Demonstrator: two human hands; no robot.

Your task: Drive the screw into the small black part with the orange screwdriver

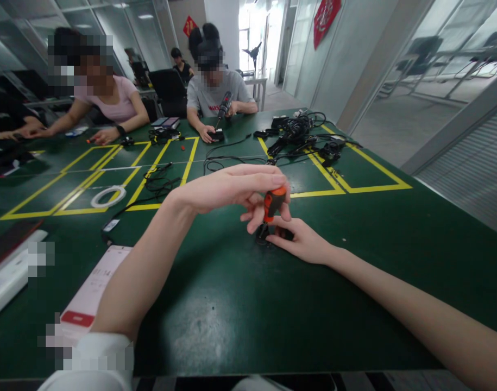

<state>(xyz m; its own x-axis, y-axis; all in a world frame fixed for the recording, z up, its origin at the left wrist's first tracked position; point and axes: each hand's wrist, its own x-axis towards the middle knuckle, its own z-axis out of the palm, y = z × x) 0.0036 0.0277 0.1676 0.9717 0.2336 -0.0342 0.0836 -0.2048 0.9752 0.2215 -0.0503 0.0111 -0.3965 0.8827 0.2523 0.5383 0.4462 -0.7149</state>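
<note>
In the head view my left hand [240, 187] is wrapped around the orange and grey handle of a screwdriver [275, 202], which points down. Its tip meets a small black part [262, 233] on the green table. Low beside it, my right hand [299, 239] has its fingers closed on that black part and steadies it against the tabletop. The exact kind of the part is hard to make out, since my fingers cover some of it.
A phone [94, 288] lies under my left forearm. Ahead are a white cable coil [108, 196], black cables [161, 182] and a heap of black cables [293, 133]. Yellow tape marks the green table [354, 304]. Across it, a person [219, 89] holds a power drill [224, 106]; another person [109, 100] sits left.
</note>
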